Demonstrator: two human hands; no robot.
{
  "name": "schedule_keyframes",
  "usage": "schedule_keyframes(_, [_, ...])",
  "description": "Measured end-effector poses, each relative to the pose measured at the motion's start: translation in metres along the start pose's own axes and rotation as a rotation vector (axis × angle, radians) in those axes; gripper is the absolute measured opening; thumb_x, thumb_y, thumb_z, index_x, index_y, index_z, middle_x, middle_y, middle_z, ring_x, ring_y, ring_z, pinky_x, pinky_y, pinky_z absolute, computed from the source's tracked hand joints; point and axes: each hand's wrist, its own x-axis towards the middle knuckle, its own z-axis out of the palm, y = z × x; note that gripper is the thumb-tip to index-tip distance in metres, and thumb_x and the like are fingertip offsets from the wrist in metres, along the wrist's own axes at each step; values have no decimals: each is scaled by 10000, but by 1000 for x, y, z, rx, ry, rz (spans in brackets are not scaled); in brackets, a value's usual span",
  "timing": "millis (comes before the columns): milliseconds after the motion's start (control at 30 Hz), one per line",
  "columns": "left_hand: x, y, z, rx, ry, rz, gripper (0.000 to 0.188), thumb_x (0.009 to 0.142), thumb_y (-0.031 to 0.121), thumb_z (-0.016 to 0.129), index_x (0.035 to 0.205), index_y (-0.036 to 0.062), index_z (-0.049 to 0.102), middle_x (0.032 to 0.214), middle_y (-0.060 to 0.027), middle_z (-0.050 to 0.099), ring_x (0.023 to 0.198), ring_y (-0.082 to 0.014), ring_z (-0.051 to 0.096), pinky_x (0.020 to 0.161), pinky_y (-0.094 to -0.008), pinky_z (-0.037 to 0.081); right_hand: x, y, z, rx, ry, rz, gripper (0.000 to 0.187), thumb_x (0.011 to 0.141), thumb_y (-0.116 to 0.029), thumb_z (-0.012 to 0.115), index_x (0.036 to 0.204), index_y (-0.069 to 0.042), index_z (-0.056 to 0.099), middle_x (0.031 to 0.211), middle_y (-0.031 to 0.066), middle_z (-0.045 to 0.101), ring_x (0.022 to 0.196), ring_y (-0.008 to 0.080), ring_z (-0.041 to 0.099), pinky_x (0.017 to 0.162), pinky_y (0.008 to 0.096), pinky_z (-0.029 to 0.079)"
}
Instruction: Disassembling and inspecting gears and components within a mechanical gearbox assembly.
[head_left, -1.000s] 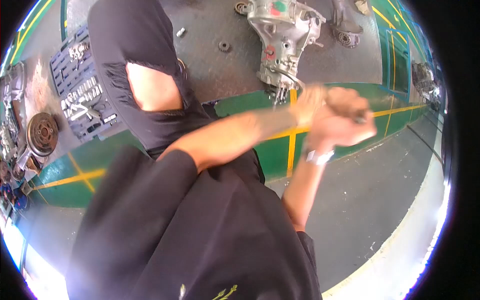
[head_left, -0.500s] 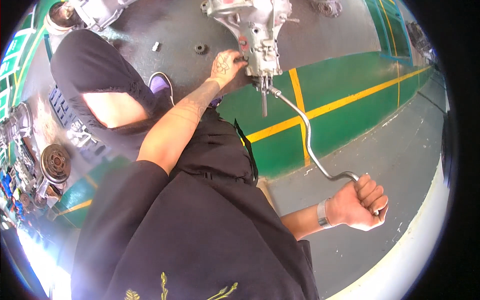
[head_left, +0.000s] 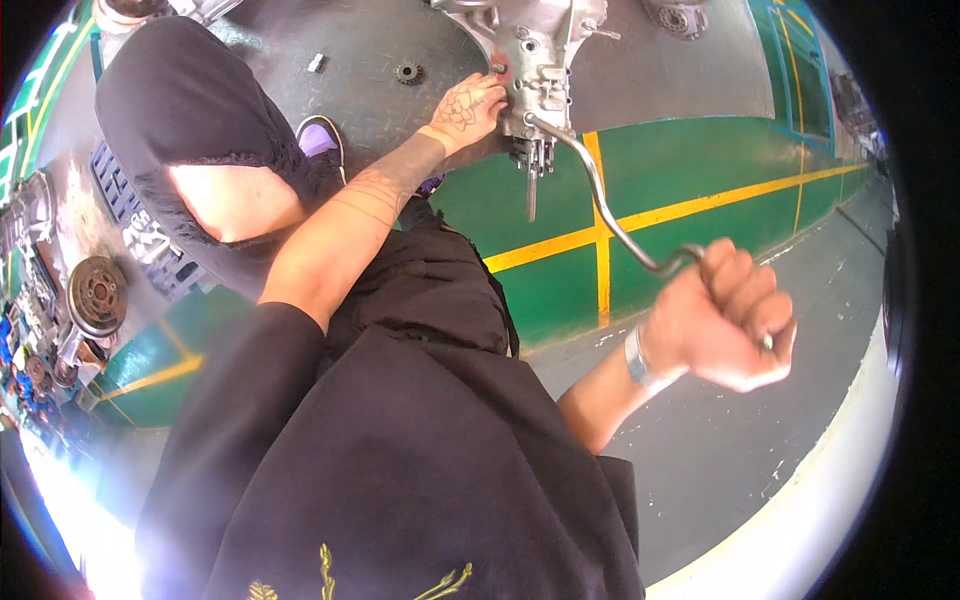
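A silver-grey gearbox housing [head_left: 540, 75] stands at the top middle, with a splined shaft [head_left: 531, 190] sticking out of its near end. My left hand [head_left: 472, 110] is closed against the housing's left side; its fingertips are partly hidden there. In a fist, my right hand [head_left: 725, 315] grips the end of a bent steel speed brace [head_left: 615, 222]. The brace's far end meets the near part of the housing, above the shaft; whether it sits on a bolt is too small to tell.
On the dark metal plate lie a small gear [head_left: 409, 73] and a small pale metal piece [head_left: 316, 63]. A round metal part [head_left: 680, 18] is at the far right. A disc-shaped part [head_left: 97, 296] and several loose parts are at left. My bent knee [head_left: 235, 203] is left of my arm.
My right hand has moved up and away from me, bringing the brace's tip from beside the shaft onto the housing. My left hand stays at the housing's side, its fingers slightly shifted.
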Motion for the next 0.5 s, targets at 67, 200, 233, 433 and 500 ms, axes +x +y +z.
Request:
schedule_keyframes(67, [0, 1, -2, -47, 28, 10, 171, 796, 149, 599, 913, 26, 621, 889, -121, 603, 883, -326, 570, 840, -395, 462, 7, 20, 14, -18, 8, 26, 377, 801, -308, 375, 508, -164, 187, 455, -36, 124, 421, 100, 71, 458, 292, 99])
schedule_keyframes(200, [-6, 44, -32, -192, 62, -217, 402, 708, 16, 528, 1110, 17, 523, 1120, -176, 512, 1037, -354, 513, 925, -405, 429, 19, 43, 10, -33, -42, 94, 378, 793, -289, 378, 520, -149, 157, 465, -25, 129, 441, 99, 71, 456, 285, 104])
schedule_keyframes(233, [-4, 57, -41, -241, 59, -196, 535, 647, -7, 504, 1180, 15, 454, 1181, -221, 444, 1093, -383, 473, 942, -415, 423, 20, 47, 13, -30, -53, 99, 378, 793, -289, 378, 520, -149, 157, 465, -25, 129, 441, 99, 71, 456, 285, 104])
schedule_keyframes(433, [8, 115, -43, -340, 101, 13, 540, 638, 131, 665, 1135, 27, 482, 1156, -191, 460, 1110, -358, 459, 967, -450, 369, 14, 64, 40, -161, -40, 77, 410, 823, -330, 380, 525, -142, 168, 471, -21, 143, 448, 95, 79, 455, 279, 100])
schedule_keyframes(500, [14, 110, -51, -324, 105, 39, 501, 625, 143, 679, 1080, 29, 505, 1128, -175, 468, 1092, -346, 467, 949, -454, 371, 12, 70, 48, -166, -35, 69, 404, 819, -325, 378, 525, -143, 168, 472, -23, 144, 448, 95, 79, 455, 276, 99])
